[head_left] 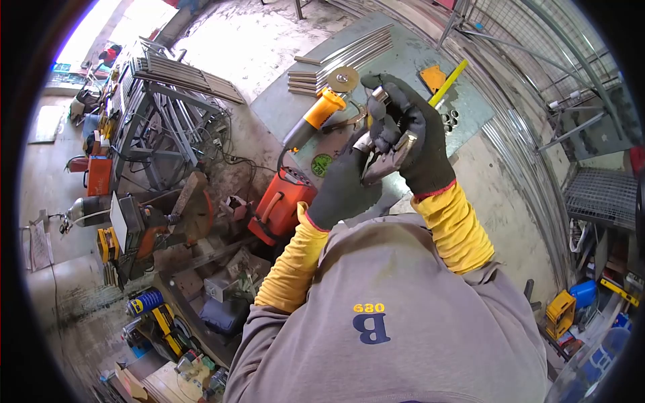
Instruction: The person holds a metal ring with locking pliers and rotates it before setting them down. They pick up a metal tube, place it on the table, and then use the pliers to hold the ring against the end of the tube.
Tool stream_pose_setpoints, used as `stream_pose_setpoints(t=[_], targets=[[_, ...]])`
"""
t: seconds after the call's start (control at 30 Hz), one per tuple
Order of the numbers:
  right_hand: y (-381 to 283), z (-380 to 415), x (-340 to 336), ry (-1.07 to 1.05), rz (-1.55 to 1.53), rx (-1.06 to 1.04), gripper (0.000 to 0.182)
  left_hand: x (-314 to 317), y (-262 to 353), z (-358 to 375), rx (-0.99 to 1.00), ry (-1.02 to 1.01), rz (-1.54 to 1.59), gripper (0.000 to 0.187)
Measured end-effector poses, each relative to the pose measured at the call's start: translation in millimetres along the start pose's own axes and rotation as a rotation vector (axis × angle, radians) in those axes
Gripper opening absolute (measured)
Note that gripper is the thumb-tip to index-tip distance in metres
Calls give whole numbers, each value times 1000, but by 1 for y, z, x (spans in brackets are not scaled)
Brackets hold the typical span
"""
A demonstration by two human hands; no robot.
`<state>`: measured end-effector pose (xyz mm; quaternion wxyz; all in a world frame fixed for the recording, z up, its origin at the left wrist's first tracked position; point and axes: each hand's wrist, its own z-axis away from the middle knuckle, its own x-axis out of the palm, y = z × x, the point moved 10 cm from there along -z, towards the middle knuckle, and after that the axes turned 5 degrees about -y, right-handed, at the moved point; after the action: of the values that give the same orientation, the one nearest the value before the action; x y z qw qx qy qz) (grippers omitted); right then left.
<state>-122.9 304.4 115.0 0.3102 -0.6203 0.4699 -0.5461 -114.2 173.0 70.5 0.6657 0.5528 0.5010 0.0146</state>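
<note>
Black gloves cover both hands, which meet above the grey metal table (275,101). My right hand (426,131) is closed around short metal pieces; one shiny end (380,94) shows at its fingertips and another (407,140) lower down. My left hand (342,185) is closed on a metal piece (363,142) just beside the right fingers. The gloves hide how these pieces meet. Left of the hands lies an orange and grey angle grinder (321,113), near a round disc (343,78). An orange bracket (433,77), a yellow strip (449,82) and several small rings (449,121) are beyond my right hand.
Cut metal tubes (356,55) lie on the table's far part. A red-orange machine (283,205) stands left of my left forearm. Further left are a chop saw (191,208) and a rack of metal bars (188,77). Long tubes (521,158) run along the floor at right.
</note>
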Motion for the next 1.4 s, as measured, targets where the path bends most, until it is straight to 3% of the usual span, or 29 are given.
stream_pose_setpoints(t=[0.03, 0.1, 0.17, 0.2, 0.23, 0.27, 0.3, 0.33, 0.37, 0.43, 0.57, 0.63, 0.67, 0.73, 0.83, 0.93, 1.07, 1.17, 1.23, 1.4], targets=[[-4, -1, 2, -3, -41, -12, 38, 6, -11, 2, -99, -76, 214, 81], [-2, -10, -11, -74, -51, -26, 38, 4, -11, 13, -134, -106, 322, 72], [-56, -3, 7, -129, 861, -640, 39, 18, -31, 37, -394, -282, 527, 72], [-29, -13, -8, -161, 197, -113, 41, 15, -36, 47, -385, -290, 523, 72], [-32, -15, -15, -152, 200, -120, 41, 20, -52, 64, -506, -279, 719, 74], [-18, -17, -25, -184, 137, 48, 42, 25, -66, 77, -632, -264, 916, 76], [-4, -15, -26, -216, 71, 220, 43, 22, -65, 78, -632, -271, 913, 76], [-1, -15, -28, -217, 120, 296, 45, 14, -51, 69, -486, -241, 1065, 79], [-3, -17, -28, -217, 119, 293, 45, 3, -40, 63, -332, -207, 1211, 82], [-8, -19, -21, -327, 290, 257, 46, -4, -41, 67, -341, -298, 1173, 83], [-15, -19, -6, -466, 326, 321, 50, -14, -51, 89, -493, -417, 991, 85], [-19, -19, 3, -540, 463, 369, 54, -8, -62, 104, -611, -603, 830, 71], [-18, -19, 4, -541, 463, 370, 54, -4, -65, 105, -611, -602, 830, 71], [-18, -21, 8, -586, 470, 331, 55, 0, -48, 90, -487, -495, 1118, 61], [-21, -25, 11, -626, 608, 203, 56, -12, -7, 72, -422, -525, 1122, 57], [-26, -23, 14, -650, 622, 309, 56, -9, -6, 71, -408, -545, 1155, 56], [-23, -24, 11, -682, 595, 302, 56, -8, -4, 69, -413, -560, 1130, 57], [-25, -23, 13, -743, 606, 271, 56, -1, -6, 71, -392, -583, 1146, 59], [-24, -23, 14, -769, 599, 245, 57, -3, -14, 73, -456, -475, 1152, 62], [-32, -24, 21, -789, 686, 150, 53, 7, -18, 78, -446, -557, 1227, 64]])
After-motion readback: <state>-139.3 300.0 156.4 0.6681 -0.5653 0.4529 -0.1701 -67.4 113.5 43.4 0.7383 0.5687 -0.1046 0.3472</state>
